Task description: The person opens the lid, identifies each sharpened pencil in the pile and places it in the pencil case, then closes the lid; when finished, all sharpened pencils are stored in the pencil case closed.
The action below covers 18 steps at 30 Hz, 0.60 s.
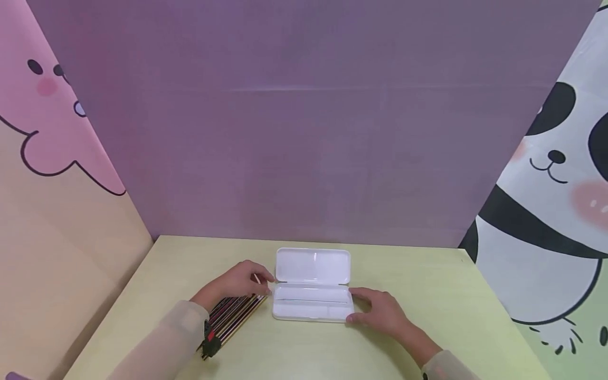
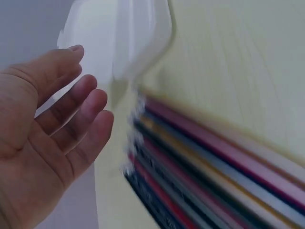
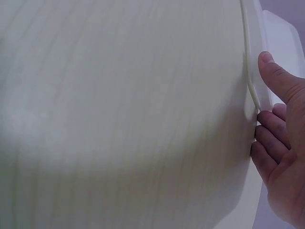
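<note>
Two sleeved arms come in from the near edge of the head view and reach over a pale yellow-green table (image 1: 427, 274). On it sits a white pencil case (image 1: 312, 303), open, with its lid (image 1: 313, 265) lying flat on the far side. The right hand (image 1: 380, 311) rests against the case's right end, fingers gently bent and touching its edge. The left hand (image 1: 239, 282) hovers just left of the case, above a row of colored pencils (image 1: 233, 315) (striped ones, lying side by side).

From the left wrist, the left hand (image 2: 47, 138) shows its palm, fingers spread apart and relaxed, holding nothing. The pencils (image 2: 214, 181) lie just beside it on the right, blurry, and the white case (image 2: 119, 38) is at the far end.

From the right wrist, the right hand (image 3: 281, 157) has its thumb on the case's rim (image 3: 252, 86) and its fingers curled under the edge, lightly gripping the case. Most of this view is bare table (image 3: 119, 109).
</note>
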{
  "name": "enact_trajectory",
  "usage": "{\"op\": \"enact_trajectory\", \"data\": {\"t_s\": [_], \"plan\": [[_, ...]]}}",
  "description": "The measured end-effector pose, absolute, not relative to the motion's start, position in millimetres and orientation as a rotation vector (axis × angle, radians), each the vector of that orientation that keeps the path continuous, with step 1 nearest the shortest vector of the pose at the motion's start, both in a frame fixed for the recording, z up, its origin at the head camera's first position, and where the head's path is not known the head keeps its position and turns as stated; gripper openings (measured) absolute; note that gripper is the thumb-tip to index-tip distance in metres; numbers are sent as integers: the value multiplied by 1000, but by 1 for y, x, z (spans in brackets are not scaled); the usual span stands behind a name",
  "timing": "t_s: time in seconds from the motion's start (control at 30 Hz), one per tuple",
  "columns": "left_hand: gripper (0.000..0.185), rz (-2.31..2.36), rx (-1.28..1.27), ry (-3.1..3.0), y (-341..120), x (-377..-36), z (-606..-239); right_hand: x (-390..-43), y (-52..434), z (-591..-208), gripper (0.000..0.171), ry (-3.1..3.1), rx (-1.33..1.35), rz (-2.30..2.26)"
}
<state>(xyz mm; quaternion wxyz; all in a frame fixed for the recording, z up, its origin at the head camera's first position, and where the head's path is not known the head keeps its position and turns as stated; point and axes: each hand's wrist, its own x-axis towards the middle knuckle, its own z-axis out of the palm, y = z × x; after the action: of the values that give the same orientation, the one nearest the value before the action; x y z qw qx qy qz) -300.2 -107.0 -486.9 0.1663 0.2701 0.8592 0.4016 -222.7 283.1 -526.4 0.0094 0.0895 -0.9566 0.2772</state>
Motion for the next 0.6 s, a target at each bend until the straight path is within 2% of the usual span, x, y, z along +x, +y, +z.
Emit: {"op": "enact_trajectory", "data": {"t_s": [0.2,0.6], "plan": [[36,1237,624,2393,-149,-301,-490,-225,282,-529,71,-2982,263,854],[33,1347,464,2306,-201,-298,-508,-226,283,-529,71,-2990,260,847]]}}
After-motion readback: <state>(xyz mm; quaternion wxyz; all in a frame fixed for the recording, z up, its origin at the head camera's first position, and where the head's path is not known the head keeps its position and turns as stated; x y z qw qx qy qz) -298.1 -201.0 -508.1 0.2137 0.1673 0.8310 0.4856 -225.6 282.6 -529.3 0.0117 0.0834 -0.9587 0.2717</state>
